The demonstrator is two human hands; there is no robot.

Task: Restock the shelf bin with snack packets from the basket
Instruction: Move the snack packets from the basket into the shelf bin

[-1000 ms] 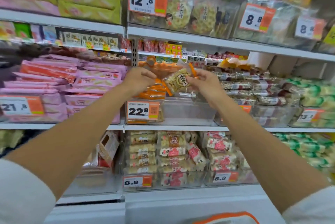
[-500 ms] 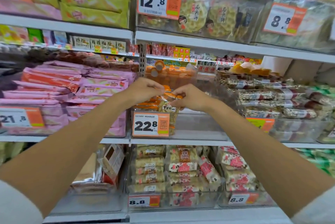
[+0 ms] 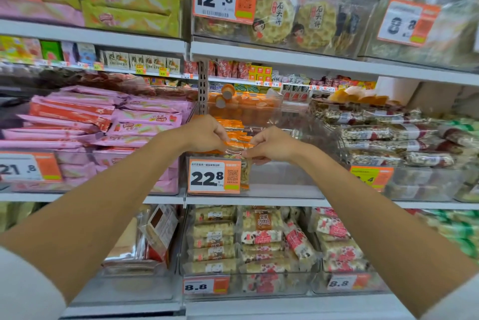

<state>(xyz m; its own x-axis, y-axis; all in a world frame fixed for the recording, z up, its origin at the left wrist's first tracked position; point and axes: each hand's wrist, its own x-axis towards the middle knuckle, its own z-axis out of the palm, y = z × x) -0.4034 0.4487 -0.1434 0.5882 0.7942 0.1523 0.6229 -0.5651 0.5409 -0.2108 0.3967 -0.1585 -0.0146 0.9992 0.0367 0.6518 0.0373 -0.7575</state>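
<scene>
A snack packet (image 3: 239, 157) — clear film with orange edging — is held at the front left corner of the clear shelf bin (image 3: 282, 177), just behind the 22.8 price tag (image 3: 214, 176). Its top edge is pinched from both sides: the left hand (image 3: 206, 134) is closed on the left end, the right hand (image 3: 272, 144) on the right end, fingers curled tight in each case. The packet's lower part is seen hanging down inside the bin wall, so its long axis is judged to run roughly upright, with the pinched top seam lying left to right between the 2 hands. The packet lies directly below the fingertips, and both hands are about equally near to it. More orange packets (image 3: 234, 135) are stacked just behind, toward the far side of the bin; the right part of the bin looks bare. The coming move is judged to turn on that drop — the packet need only be let down and released. The basket is not in view.
</scene>
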